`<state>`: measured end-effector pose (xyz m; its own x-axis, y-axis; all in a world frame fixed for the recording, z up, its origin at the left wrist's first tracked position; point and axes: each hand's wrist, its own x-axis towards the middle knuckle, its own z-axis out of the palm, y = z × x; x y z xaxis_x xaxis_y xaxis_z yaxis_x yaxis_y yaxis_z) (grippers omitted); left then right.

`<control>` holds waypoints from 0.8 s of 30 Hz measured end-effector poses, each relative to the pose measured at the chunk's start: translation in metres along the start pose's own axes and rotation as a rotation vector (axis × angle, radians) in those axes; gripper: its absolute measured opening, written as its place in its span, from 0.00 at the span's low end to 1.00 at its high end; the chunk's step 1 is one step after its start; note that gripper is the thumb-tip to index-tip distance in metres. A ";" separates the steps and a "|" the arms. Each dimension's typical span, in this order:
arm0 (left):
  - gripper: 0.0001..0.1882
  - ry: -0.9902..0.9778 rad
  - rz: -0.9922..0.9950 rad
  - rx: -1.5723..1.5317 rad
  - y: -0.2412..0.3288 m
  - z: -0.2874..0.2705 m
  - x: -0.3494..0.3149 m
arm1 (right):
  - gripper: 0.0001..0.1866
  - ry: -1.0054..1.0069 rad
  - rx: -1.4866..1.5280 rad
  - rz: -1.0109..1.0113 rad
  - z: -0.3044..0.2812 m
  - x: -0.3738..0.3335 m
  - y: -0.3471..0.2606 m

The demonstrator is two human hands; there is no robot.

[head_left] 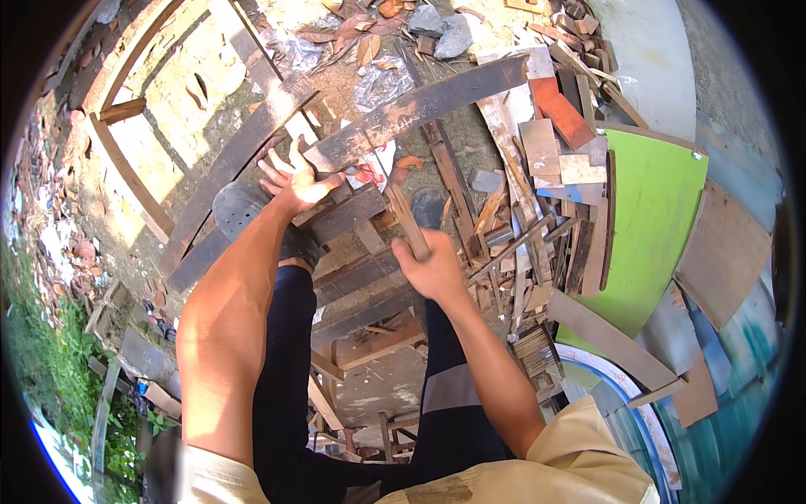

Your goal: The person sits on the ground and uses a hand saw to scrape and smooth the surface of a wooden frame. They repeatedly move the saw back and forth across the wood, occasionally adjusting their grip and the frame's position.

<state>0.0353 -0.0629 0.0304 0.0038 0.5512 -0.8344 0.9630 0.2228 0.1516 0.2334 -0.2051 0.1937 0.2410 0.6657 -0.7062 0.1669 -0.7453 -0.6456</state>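
Note:
My right hand (pixel 430 262) is wrapped around a flat wooden handle (pixel 406 217) that points up and away. A thin line runs on from its far end against the dark curved board (pixel 420 107); I cannot make out what it is. My left hand (pixel 294 178) has its fingers spread, beside the near left end of that board. Its thumb is close to the wood; whether it presses on it I cannot tell. Under and around my hands lie dark wooden beams (pixel 357 273), and another long dark board (pixel 239 155) slants past my left hand.
My feet, in grey clogs (pixel 242 208), stand among the timber. Wood offcuts (pixel 541 155) are heaped to the right, near a bright green panel (pixel 655 227). At the far left stands a curved wooden frame (pixel 126 172). Stones (pixel 453 35) and crumpled plastic (pixel 384 84) lie beyond.

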 end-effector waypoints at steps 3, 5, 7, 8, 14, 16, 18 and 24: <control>0.74 -0.052 0.042 -0.062 0.000 -0.006 -0.006 | 0.10 -0.003 -0.043 0.030 -0.038 -0.095 -0.015; 0.74 -0.056 0.047 -0.051 0.001 -0.005 -0.007 | 0.10 0.005 -0.021 0.049 -0.042 -0.101 -0.021; 0.74 -0.041 0.025 -0.018 0.001 -0.004 -0.009 | 0.10 0.009 -0.033 -0.024 -0.031 -0.068 -0.003; 0.74 -0.033 0.037 -0.018 0.004 -0.004 -0.007 | 0.17 0.030 -0.054 -0.061 -0.020 -0.032 0.008; 0.74 -0.032 0.021 0.025 0.016 0.000 -0.007 | 0.19 0.105 0.041 -0.114 0.033 0.103 0.023; 0.74 0.005 0.008 0.030 0.012 -0.002 -0.005 | 0.19 0.077 0.000 -0.067 0.024 0.073 0.025; 0.73 0.019 -0.005 0.044 0.005 -0.003 -0.002 | 0.19 0.074 0.042 -0.057 0.015 0.015 0.021; 0.71 0.002 -0.007 0.036 0.008 -0.006 -0.008 | 0.15 0.061 0.039 -0.003 -0.020 -0.088 0.018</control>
<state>0.0413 -0.0607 0.0416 -0.0034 0.5516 -0.8341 0.9721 0.1974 0.1265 0.2341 -0.2778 0.2506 0.2988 0.6638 -0.6857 0.1303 -0.7401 -0.6597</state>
